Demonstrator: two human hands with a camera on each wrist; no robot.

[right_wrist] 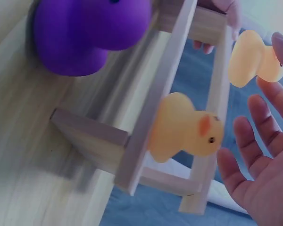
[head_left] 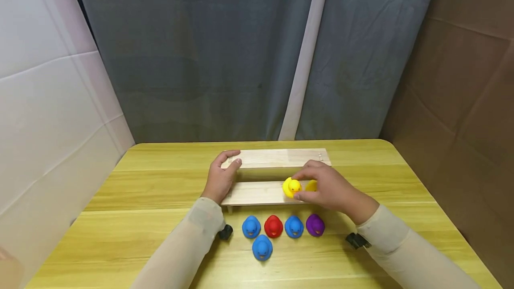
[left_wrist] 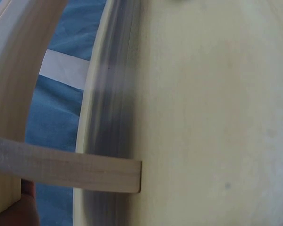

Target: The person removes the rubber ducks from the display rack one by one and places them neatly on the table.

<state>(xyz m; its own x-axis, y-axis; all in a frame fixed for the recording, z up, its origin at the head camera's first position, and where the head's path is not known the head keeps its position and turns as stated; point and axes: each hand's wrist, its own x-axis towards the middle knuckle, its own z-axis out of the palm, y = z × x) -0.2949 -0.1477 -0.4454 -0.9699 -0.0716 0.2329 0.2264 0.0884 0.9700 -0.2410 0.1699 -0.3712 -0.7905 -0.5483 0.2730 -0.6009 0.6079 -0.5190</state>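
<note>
My left hand [head_left: 220, 181] grips the left end of a two-step wooden rack [head_left: 259, 194], thumb on top by the back board. In the left wrist view the rack's underside [left_wrist: 61, 169] shows, with only a bit of that hand. My right hand [head_left: 330, 187] pinches a yellow rubber duck [head_left: 291, 187] between thumb and forefinger, over the front board. The right wrist view shows this held duck [right_wrist: 254, 59] apart from a second yellow duck [right_wrist: 184, 127], which sits on the front board near its right end. The other right fingers are spread beside that second duck.
On the table before the rack, a row holds a blue duck [head_left: 251, 227], a red duck [head_left: 273, 226], another blue duck [head_left: 294, 227] and a purple duck [head_left: 315, 225]. One more blue duck [head_left: 262, 248] sits nearer me. A grey curtain [head_left: 192, 57] hangs behind the table.
</note>
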